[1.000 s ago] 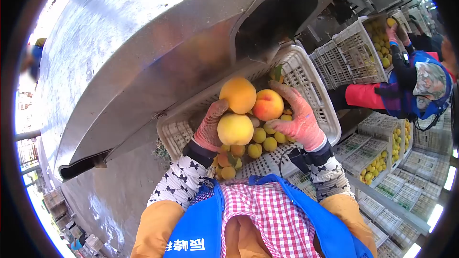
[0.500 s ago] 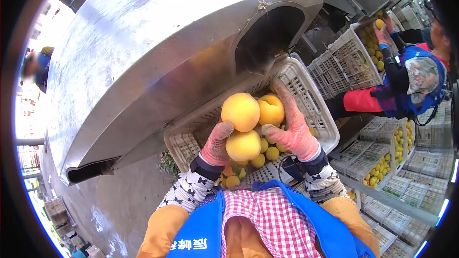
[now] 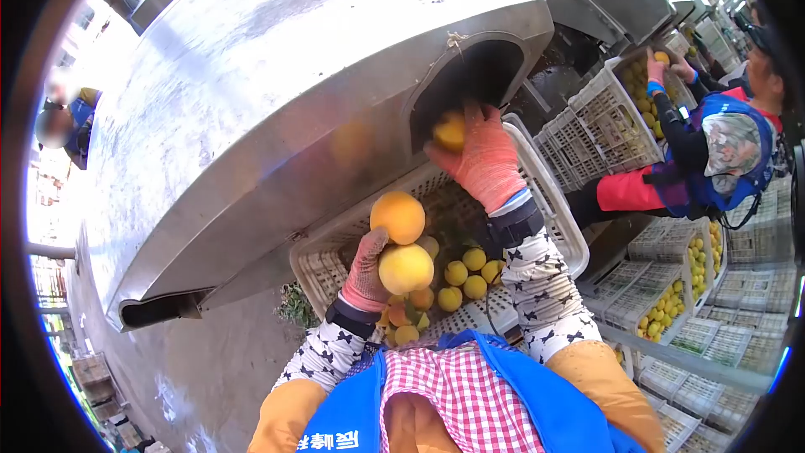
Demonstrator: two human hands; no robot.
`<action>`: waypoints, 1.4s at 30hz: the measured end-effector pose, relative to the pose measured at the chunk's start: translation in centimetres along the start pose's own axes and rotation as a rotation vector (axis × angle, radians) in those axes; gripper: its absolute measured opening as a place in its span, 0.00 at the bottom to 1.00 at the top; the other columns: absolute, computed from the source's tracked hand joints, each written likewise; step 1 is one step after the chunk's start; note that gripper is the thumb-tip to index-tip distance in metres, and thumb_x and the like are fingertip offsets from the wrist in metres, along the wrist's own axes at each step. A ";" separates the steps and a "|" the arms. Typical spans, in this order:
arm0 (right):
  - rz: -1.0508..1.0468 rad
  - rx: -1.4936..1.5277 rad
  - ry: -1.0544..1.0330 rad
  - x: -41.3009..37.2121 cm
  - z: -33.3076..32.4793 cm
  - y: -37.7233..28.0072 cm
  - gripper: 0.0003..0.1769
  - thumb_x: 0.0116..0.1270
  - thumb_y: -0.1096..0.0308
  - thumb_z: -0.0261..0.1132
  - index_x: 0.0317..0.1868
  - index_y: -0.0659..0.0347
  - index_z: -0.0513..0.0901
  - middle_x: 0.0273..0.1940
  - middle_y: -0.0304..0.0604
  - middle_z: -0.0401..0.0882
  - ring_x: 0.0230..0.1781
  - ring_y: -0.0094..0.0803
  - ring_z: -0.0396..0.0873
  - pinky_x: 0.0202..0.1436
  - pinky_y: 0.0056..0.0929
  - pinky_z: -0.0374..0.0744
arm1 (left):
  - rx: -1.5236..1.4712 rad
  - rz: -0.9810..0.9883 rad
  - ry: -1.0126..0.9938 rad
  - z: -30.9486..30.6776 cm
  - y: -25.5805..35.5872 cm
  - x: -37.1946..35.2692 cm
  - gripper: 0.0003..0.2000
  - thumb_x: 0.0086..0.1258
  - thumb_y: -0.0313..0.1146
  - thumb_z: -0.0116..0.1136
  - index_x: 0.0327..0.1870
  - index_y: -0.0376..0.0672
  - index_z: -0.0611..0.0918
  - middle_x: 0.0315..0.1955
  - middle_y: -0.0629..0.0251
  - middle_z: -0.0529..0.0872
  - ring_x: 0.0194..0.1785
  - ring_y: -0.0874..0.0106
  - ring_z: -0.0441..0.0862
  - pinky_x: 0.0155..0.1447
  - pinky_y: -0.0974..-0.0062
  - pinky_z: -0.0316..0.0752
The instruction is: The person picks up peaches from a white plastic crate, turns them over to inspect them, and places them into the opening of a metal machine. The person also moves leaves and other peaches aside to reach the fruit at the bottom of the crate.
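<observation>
My left hand (image 3: 366, 275), in a pink glove, is closed on two large yellow peaches, an upper peach (image 3: 397, 216) and a paler lower peach (image 3: 406, 270), above the crate. At the dark opening (image 3: 496, 60) of a metal machine, my gloved right hand (image 3: 486, 161) grips another yellow peach (image 3: 451, 132), slightly blurred by motion. Beneath both hands is a white plastic crate (image 3: 568, 222). Inside it lie several smaller yellow peaches (image 3: 475, 287), with a few more near my left wrist.
The metal machine casing (image 3: 277, 109) rises over the crate's far side. A co-worker (image 3: 713, 134) at the right handles fruit at another white crate (image 3: 599, 117). Stacked crates (image 3: 671, 298), some full of yellow fruit, stand at the lower right. Leaves (image 3: 296, 305) lie on the floor at left.
My right hand has moved up and away from the crate to the machine's opening with one peach. My left hand has shifted slightly left and down, still holding two peaches.
</observation>
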State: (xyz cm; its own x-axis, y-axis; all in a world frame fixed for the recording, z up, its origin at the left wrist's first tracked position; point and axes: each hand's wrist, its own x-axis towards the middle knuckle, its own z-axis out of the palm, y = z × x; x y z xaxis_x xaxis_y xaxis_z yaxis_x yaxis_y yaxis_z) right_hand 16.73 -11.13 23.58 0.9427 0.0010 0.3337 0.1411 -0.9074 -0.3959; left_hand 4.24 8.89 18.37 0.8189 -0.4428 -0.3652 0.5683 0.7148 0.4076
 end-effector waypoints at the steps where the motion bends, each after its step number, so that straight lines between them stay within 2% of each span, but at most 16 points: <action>1: 0.000 -0.001 -0.003 -0.2 0.0 0.1 0.50 0.52 0.41 0.75 0.67 0.65 0.68 0.55 0.64 0.72 0.47 0.57 0.79 0.49 0.44 0.82 | -0.015 0.004 0.030 -0.6 -0.1 -0.1 0.35 0.64 0.58 0.61 0.61 0.36 0.74 0.43 0.46 0.85 0.41 0.53 0.86 0.46 0.56 0.84; 7: 0.180 0.075 -0.041 -0.1 1.0 -0.5 0.51 0.51 0.41 0.74 0.68 0.65 0.66 0.56 0.63 0.71 0.49 0.56 0.79 0.49 0.43 0.82 | -0.016 0.022 0.102 -1.2 -0.4 -0.6 0.30 0.67 0.50 0.63 0.62 0.37 0.74 0.48 0.52 0.84 0.45 0.57 0.86 0.47 0.61 0.84; 9: 0.139 -0.122 0.017 1.2 3.3 -0.4 0.40 0.57 0.48 0.72 0.62 0.67 0.72 0.50 0.61 0.77 0.47 0.54 0.80 0.50 0.43 0.81 | 0.022 0.031 0.105 -1.7 -0.3 -0.3 0.29 0.67 0.49 0.63 0.61 0.37 0.74 0.48 0.54 0.84 0.46 0.59 0.86 0.48 0.62 0.84; 10: 0.139 -0.120 0.011 2.9 3.0 -1.6 0.40 0.57 0.48 0.72 0.62 0.67 0.72 0.50 0.61 0.77 0.47 0.54 0.80 0.50 0.43 0.81 | 0.062 0.045 0.101 -1.6 -0.1 0.0 0.28 0.67 0.47 0.63 0.61 0.37 0.74 0.48 0.55 0.84 0.47 0.61 0.85 0.49 0.64 0.84; 13: 0.395 0.036 -0.163 4.6 2.4 -2.9 0.38 0.58 0.50 0.72 0.61 0.67 0.73 0.52 0.58 0.78 0.50 0.52 0.79 0.52 0.39 0.81 | 0.188 0.075 0.079 -0.2 0.8 0.5 0.27 0.66 0.43 0.65 0.64 0.40 0.73 0.48 0.62 0.83 0.46 0.69 0.84 0.49 0.68 0.83; 15: -0.022 0.535 0.106 4.6 1.1 -0.2 0.40 0.58 0.51 0.73 0.65 0.65 0.72 0.57 0.56 0.76 0.57 0.51 0.77 0.58 0.36 0.78 | 0.249 0.115 0.074 1.4 1.4 0.6 0.27 0.67 0.43 0.65 0.64 0.40 0.73 0.48 0.62 0.83 0.47 0.69 0.84 0.49 0.69 0.83; 18: -0.017 0.779 0.015 -1.0 -2.5 -0.4 0.44 0.55 0.52 0.74 0.67 0.67 0.69 0.62 0.58 0.72 0.63 0.55 0.71 0.68 0.43 0.70 | 0.349 0.187 0.079 2.8 2.6 0.5 0.29 0.67 0.46 0.65 0.64 0.40 0.73 0.49 0.63 0.82 0.48 0.72 0.82 0.49 0.73 0.81; 19: -0.019 0.781 0.002 -2.2 -3.3 -0.5 0.44 0.55 0.52 0.74 0.67 0.67 0.69 0.62 0.58 0.72 0.63 0.55 0.71 0.68 0.43 0.70 | 0.415 0.136 0.036 2.9 3.3 0.6 0.31 0.66 0.49 0.66 0.64 0.40 0.74 0.49 0.63 0.82 0.49 0.73 0.82 0.50 0.74 0.80; 21: -0.276 0.810 -0.399 -3.8 -4.5 -0.4 0.46 0.53 0.56 0.75 0.71 0.63 0.67 0.63 0.58 0.71 0.65 0.52 0.69 0.70 0.41 0.67 | 0.521 0.040 -0.028 3.6 4.2 0.8 0.31 0.67 0.51 0.65 0.64 0.40 0.74 0.49 0.65 0.82 0.48 0.76 0.80 0.49 0.77 0.78; 25: -0.360 0.744 -0.500 -4.9 -3.7 -0.1 0.46 0.49 0.59 0.75 0.70 0.58 0.69 0.63 0.57 0.70 0.66 0.51 0.69 0.70 0.41 0.68 | 0.406 -0.010 -0.047 2.5 3.5 1.9 0.27 0.71 0.49 0.62 0.63 0.38 0.76 0.50 0.65 0.82 0.50 0.77 0.80 0.51 0.77 0.78; 27: -0.303 0.744 -0.506 -5.0 -4.4 -0.1 0.46 0.49 0.59 0.76 0.69 0.59 0.70 0.62 0.57 0.70 0.65 0.52 0.69 0.69 0.41 0.68 | 0.721 0.081 -0.210 2.6 3.9 1.7 0.21 0.75 0.44 0.57 0.60 0.37 0.78 0.51 0.64 0.83 0.51 0.78 0.80 0.54 0.77 0.77; 31: -0.287 0.679 -0.545 -5.4 -6.2 -0.4 0.45 0.46 0.58 0.77 0.66 0.60 0.73 0.59 0.57 0.72 0.61 0.52 0.74 0.65 0.40 0.73 | 0.889 0.106 -0.274 3.4 4.4 1.3 0.17 0.77 0.40 0.54 0.58 0.37 0.79 0.51 0.65 0.83 0.53 0.78 0.80 0.56 0.77 0.76; 34: -0.177 0.530 -0.341 -4.5 -6.3 -1.1 0.45 0.45 0.55 0.79 0.65 0.61 0.74 0.57 0.56 0.74 0.54 0.53 0.78 0.59 0.39 0.77 | 0.605 0.123 -0.203 3.2 3.7 2.7 0.15 0.79 0.36 0.51 0.58 0.37 0.79 0.48 0.64 0.84 0.50 0.76 0.81 0.54 0.75 0.79; 36: -0.131 0.321 0.049 -2.8 -3.1 -0.5 0.48 0.45 0.48 0.80 0.64 0.61 0.73 0.53 0.58 0.75 0.49 0.54 0.79 0.52 0.42 0.80 | 0.345 0.071 -0.114 3.0 3.4 3.8 0.14 0.78 0.36 0.51 0.56 0.36 0.79 0.45 0.63 0.85 0.47 0.73 0.83 0.53 0.73 0.80; 38: 0.120 0.144 0.036 -0.4 -0.6 -0.6 0.47 0.49 0.45 0.77 0.64 0.62 0.72 0.53 0.59 0.74 0.50 0.54 0.79 0.51 0.43 0.81 | 0.305 0.111 -0.047 1.6 2.2 4.5 0.16 0.79 0.39 0.49 0.54 0.35 0.80 0.42 0.61 0.86 0.45 0.70 0.84 0.53 0.72 0.80; 42: 0.069 -0.069 0.073 0.7 2.0 -0.1 0.45 0.53 0.42 0.74 0.63 0.65 0.71 0.53 0.60 0.74 0.49 0.55 0.80 0.49 0.43 0.82 | -0.072 -0.032 0.111 -1.3 1.3 3.7 0.25 0.78 0.47 0.48 0.51 0.27 0.79 0.41 0.49 0.86 0.45 0.58 0.85 0.51 0.62 0.82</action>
State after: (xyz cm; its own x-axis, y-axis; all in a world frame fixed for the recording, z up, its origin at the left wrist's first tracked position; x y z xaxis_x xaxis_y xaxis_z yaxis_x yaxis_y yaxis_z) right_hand 18.01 -10.19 22.17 0.9245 -0.0913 0.3702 0.0527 -0.9310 -0.3613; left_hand 7.91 8.86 16.48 0.7841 -0.4060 -0.4694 0.5835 0.7398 0.3349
